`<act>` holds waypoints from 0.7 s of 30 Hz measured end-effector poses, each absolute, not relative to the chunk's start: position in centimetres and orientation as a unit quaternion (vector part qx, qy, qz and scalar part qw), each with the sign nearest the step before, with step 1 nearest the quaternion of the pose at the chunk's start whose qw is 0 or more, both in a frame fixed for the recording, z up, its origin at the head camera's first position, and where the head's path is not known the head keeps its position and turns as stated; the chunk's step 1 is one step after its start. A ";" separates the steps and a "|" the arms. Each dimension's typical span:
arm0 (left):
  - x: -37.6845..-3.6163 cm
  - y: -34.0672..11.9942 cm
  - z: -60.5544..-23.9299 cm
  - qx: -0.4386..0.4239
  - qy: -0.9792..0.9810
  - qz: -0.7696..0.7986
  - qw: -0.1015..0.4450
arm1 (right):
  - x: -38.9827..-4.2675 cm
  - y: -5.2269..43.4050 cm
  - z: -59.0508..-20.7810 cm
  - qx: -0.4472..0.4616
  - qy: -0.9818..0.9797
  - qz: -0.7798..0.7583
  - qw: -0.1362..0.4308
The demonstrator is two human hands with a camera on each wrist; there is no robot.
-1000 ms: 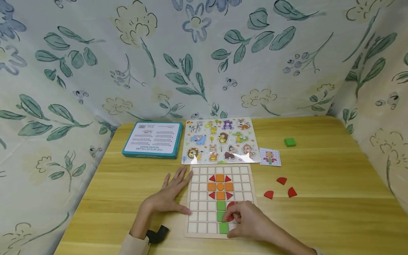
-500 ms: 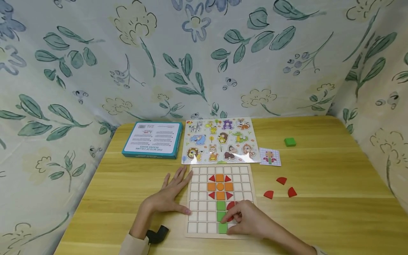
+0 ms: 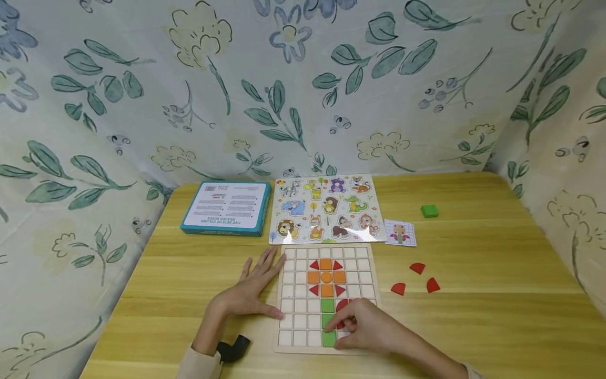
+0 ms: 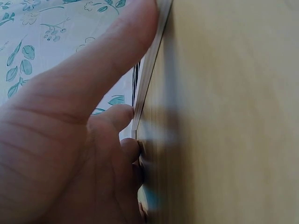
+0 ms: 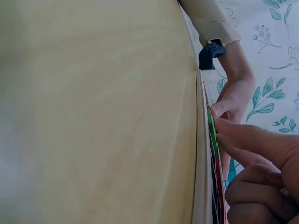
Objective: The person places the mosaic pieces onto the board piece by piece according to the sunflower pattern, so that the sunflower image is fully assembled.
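Observation:
A wooden grid board (image 3: 301,337) lies on the table, with orange, red and green pieces set in its cells. At the near end of a green column, my right hand (image 3: 374,327) pinches a green square tile (image 3: 329,339) between thumb and index finger. In the right wrist view this tile (image 5: 211,123) lies at the fingertips, close to the board surface. My right hand partly covers red pieces (image 3: 342,305) beside the column. Along the board's left edge rests my left hand (image 3: 248,292), fingers spread, thumb touching the rim; the left wrist view shows that thumb (image 4: 107,60) against the board edge.
Right of the board lie several loose things: red quarter-circle pieces (image 3: 417,268), a green block (image 3: 430,211) and a small pattern card (image 3: 400,233). Behind it are an animal puzzle board (image 3: 326,208) and a teal-edged box (image 3: 227,208). A black device (image 3: 234,348) sits by the left wrist.
The green square tile and the right fingertips have shifted slightly left, bringing the tile more in line with the green column. My left hand stays where it was.

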State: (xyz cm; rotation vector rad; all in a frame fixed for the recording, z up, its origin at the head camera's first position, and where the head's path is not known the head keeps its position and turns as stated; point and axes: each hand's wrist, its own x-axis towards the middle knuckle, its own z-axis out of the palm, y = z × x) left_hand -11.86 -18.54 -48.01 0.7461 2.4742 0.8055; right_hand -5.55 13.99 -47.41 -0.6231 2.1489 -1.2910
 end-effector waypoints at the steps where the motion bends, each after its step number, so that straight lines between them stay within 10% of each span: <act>1: -11.9 -18.5 -48.0 0.269 0.892 0.291 0.216 | -5.7 14.2 -47.3 -0.235 0.795 -0.486 0.279; 21: -11.8 -18.7 -48.0 0.275 0.893 0.287 0.211 | -12.9 27.1 -44.9 -0.175 0.828 -0.466 0.259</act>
